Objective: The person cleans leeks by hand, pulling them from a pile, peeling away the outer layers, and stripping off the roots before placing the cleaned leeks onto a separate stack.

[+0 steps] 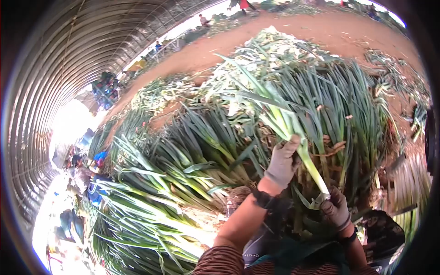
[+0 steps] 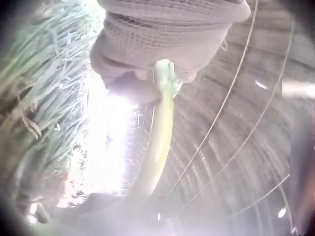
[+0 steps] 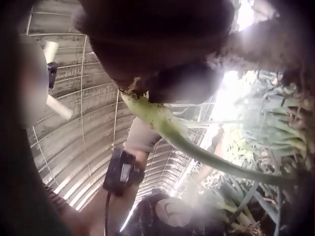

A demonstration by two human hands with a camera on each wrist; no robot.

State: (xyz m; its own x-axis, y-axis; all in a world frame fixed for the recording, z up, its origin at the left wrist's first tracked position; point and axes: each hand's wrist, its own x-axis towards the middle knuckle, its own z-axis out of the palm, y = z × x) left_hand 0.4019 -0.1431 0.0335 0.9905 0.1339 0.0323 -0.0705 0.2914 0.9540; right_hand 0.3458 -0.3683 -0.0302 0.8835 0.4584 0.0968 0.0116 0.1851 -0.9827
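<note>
A leek (image 1: 314,169) slants across the head view, its green leaves fanned up and away and its pale root end low. My gloved left hand (image 1: 284,160) grips it around the stalk just below the leaves. In the left wrist view the pale stalk (image 2: 158,147) runs down from the curled fingers of that glove (image 2: 162,34). My gloved right hand (image 1: 337,210) is at the root end, fingers curled. A loose outer leaf (image 3: 197,153), soil on its base, hangs from the pinch of the dark right glove (image 3: 157,44) in the right wrist view.
Leeks stand in a dense row (image 1: 334,105) in front, and more lie piled (image 1: 156,215) at the left. Behind is a heap of stripped leaves (image 1: 270,50) beside bare soil (image 1: 316,27). Pale stalks (image 1: 412,183) lie at the right. People (image 1: 82,176) are at the far left.
</note>
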